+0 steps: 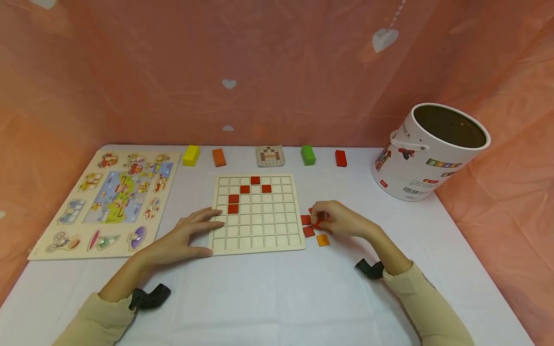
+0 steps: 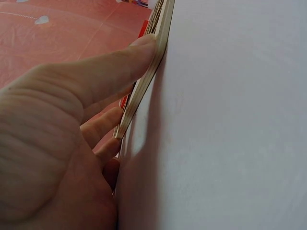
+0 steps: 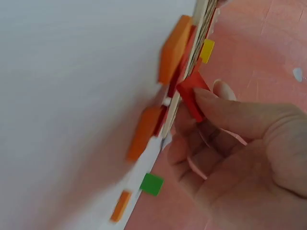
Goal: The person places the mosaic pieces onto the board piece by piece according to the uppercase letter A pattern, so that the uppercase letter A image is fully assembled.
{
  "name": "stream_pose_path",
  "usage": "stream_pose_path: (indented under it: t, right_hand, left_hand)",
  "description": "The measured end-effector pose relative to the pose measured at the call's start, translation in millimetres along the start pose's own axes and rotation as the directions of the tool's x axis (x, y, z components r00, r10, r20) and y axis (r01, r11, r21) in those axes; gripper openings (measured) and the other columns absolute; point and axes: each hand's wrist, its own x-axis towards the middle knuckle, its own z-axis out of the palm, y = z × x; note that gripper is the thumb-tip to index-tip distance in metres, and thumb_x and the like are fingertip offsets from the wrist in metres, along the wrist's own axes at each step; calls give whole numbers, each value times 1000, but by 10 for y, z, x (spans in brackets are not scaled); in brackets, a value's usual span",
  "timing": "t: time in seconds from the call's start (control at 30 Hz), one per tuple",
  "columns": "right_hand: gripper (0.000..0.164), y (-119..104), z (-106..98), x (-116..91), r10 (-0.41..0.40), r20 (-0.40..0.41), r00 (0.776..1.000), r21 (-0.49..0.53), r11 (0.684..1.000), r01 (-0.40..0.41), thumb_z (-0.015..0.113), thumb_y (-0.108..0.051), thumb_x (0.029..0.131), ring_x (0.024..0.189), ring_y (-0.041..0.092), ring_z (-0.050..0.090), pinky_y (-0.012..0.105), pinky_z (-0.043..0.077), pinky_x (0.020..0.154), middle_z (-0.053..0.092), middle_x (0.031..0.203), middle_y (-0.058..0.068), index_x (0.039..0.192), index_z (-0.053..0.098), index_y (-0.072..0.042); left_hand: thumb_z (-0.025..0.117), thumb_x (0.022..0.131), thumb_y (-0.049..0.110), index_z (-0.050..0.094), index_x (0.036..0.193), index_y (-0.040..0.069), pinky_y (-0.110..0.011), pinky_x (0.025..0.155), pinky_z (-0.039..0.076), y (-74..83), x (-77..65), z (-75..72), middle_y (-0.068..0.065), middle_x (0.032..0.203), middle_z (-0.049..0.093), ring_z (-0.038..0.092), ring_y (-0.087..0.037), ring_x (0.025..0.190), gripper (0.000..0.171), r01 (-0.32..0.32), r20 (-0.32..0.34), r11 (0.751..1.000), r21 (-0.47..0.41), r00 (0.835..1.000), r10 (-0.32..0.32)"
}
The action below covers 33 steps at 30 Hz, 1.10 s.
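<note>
A wooden grid board (image 1: 257, 221) lies on the white table, with several red square tiles (image 1: 233, 198) set in its upper cells. My left hand (image 1: 188, 235) rests at the board's left edge, its fingers spread onto the border. In the left wrist view the thumb (image 2: 115, 67) lies along the board's edge. Just right of the board, my right hand (image 1: 342, 218) pinches a red tile (image 3: 194, 98) between thumb and fingers. Beside that hand lie loose red tiles (image 1: 308, 231) and an orange tile (image 1: 322, 240); others are partly hidden beneath it.
Along the back stand a yellow block (image 1: 191, 156), an orange block (image 1: 219, 157), a patterned card (image 1: 270, 156), a green block (image 1: 308, 155) and a red block (image 1: 341, 158). A picture puzzle board (image 1: 82, 235) lies left. A white bucket (image 1: 411, 166) stands back right.
</note>
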Motion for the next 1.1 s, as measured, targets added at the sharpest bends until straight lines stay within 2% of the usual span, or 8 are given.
stream_pose_path:
  t: [0.13,0.27,0.5,0.67,0.83,0.97,1.03,1.1]
  right_hand:
    - [17,-107,11,200,-39,24,999,23,999,38,63,11,89,86,20,55,29,48,76,62,90,2,97,64,-4]
    - [13,-240,71,512,-97,78,992,15,995,96,67,5,90,82,17,53,27,47,73,61,87,2,99,65,-5]
    - [19,-501,245,1082,-186,165,969,21,982,185,60,10,91,84,16,53,22,46,75,66,96,6,104,68,-1]
    - [21,-648,376,1367,-208,208,956,18,978,209,58,12,91,87,16,53,20,46,77,65,98,7,106,69,1]
    - [27,-761,476,1456,-186,243,952,-13,981,195,56,12,91,91,18,56,20,45,80,66,106,9,114,68,2]
    - [31,-816,515,1416,-182,215,960,-59,978,198,56,13,91,100,20,58,22,45,86,65,113,11,118,66,2]
    - [29,-833,536,1362,-185,188,964,-133,968,212,57,10,92,101,20,58,23,46,87,63,113,11,118,67,0]
    - [26,-863,564,1285,-184,165,969,-246,944,221,60,2,95,103,21,58,25,47,87,61,115,11,119,68,-3]
  left_hand:
    - [81,82,25,58,140,8,-70,106,7,-4,-2,7,-14,158,31,14,-44,148,65,0,-1,1000,-5,1000,0]
    - [82,82,24,56,141,8,-67,107,8,-11,-1,4,-14,159,30,13,-43,148,66,4,4,1000,-4,1000,-4]
    - [81,83,26,55,142,9,-68,107,8,-21,3,7,-14,160,30,12,-44,148,67,8,19,1000,-1,1000,-8]
    - [80,83,27,55,142,9,-68,107,9,-19,-6,0,-14,160,29,11,-44,148,67,11,19,1000,1,1000,-11]
    - [80,84,26,56,142,9,-66,106,11,-25,-9,-7,-15,159,30,12,-43,148,65,-9,15,1000,5,1000,9]
    - [81,83,26,56,141,9,-65,106,12,-36,-8,-7,-15,159,31,13,-43,148,65,-18,10,1000,9,1000,18]
    - [81,83,26,56,141,9,-65,106,12,-40,-9,-4,-15,159,31,13,-43,148,65,-18,8,1000,11,1000,17]
    - [81,83,27,56,141,9,-65,106,12,-42,-12,0,-14,159,31,13,-42,148,66,-12,9,1000,10,1000,12]
